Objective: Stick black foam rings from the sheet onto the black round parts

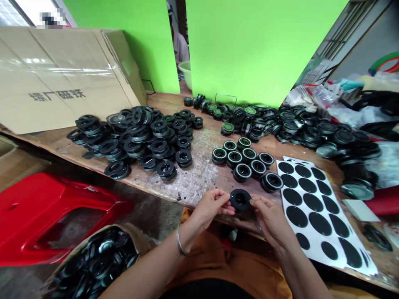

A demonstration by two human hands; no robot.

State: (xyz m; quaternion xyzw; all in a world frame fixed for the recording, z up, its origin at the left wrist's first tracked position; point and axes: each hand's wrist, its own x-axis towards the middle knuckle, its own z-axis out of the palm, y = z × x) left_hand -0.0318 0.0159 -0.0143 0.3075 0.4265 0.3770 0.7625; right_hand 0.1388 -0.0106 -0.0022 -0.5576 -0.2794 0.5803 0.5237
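A flat black ring (240, 199) is held between both hands at the table's front edge. My left hand (214, 204) pinches its left rim, and a metal bangle circles that wrist. On the right rim, the fingers of my right hand (264, 207) are closed. Just beyond the ring stand several round black parts with pale ring-shaped tops (242, 172). White sheets of black round stickers (313, 207) lie to the right of my right hand. Stacked black ring parts (158, 145) cover the table's left side.
More black round parts (289, 124) are heaped along the back and right. A cardboard box (62, 79) stands at back left, before green panels (249, 45). Below left are a red stool (62, 195) and a filled sack (134, 236). A person (181, 47) shows through the gap.
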